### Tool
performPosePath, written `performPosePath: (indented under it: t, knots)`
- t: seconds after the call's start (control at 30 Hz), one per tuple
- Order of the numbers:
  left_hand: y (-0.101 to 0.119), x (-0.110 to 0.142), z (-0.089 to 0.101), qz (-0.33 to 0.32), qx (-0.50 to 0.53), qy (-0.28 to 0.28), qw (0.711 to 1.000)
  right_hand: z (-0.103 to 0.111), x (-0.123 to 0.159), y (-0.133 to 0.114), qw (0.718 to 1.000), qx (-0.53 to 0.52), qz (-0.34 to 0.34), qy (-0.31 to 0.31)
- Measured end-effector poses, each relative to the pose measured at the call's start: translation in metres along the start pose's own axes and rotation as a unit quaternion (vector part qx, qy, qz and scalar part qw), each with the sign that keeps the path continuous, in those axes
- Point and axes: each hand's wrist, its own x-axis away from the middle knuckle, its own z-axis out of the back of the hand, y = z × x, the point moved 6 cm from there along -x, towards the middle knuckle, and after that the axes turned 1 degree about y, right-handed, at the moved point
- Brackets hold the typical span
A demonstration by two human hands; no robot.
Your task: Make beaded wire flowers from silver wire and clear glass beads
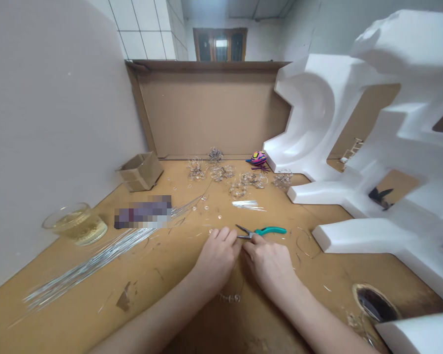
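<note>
Nearest, on the cardboard-covered tabletop [162, 319], the right hand [269, 268] curls over the teal-handled needle-nose pliers [269, 230]. The left hand [217, 260], fingers bunched, sits just beside their tips; whether it holds anything is hidden. Wire flowers [221, 172] lie beyond the pliers, silver wires [88, 260] to their left.

Bare left hand [216, 258] and right hand [269, 263] meet near centre of tan desk [162, 275], fingers [253, 241] touching or just beside steel nose of teal-handled needle-nose pliers [269, 230]; grip unclear. Ahead: clear beaded wire flowers [221, 172] in loose cluster. Left: long bundle of straight silver wires [88, 260], round glass bowl of yellowish liquid [76, 224], small open cardboard box [140, 171]. Right: large white moulded foam packaging [335, 147].
</note>
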Motion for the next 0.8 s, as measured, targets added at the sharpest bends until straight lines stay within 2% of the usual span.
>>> performPosePath:
  t: [0.13,0.3,0.47,0.63,0.7,0.73,0.77,0.8]
  knots:
    - [0.002,0.003,-0.002,0.001,0.024,0.010,1.000,0.003,0.000,0.001,1.000,0.001,0.010,0.003]
    - [0.000,0.004,-0.007,0.006,0.045,-0.026,0.999,0.002,0.001,-0.004,0.999,-0.008,0.036,0.009]
    - [-0.004,0.004,-0.011,0.013,0.058,-0.051,0.997,-0.002,-0.001,-0.005,0.998,-0.031,0.044,-0.013]
    - [-0.019,0.003,-0.012,0.035,0.148,-0.055,0.987,-0.005,-0.005,0.002,0.992,-0.115,0.041,-0.004]
    - [-0.027,0.002,-0.011,0.055,0.241,-0.041,0.968,-0.006,-0.008,0.005,0.980,-0.197,0.042,0.002]
    - [-0.032,0.002,-0.012,0.081,0.306,-0.036,0.948,-0.006,-0.010,0.008,0.968,-0.250,0.036,0.004]
    - [-0.037,0.002,-0.015,0.115,0.382,-0.038,0.916,-0.008,-0.013,0.011,0.950,-0.311,0.020,-0.003]
    - [-0.040,0.003,-0.020,0.152,0.463,-0.046,0.872,-0.011,-0.015,0.015,0.925,-0.379,-0.003,-0.020]
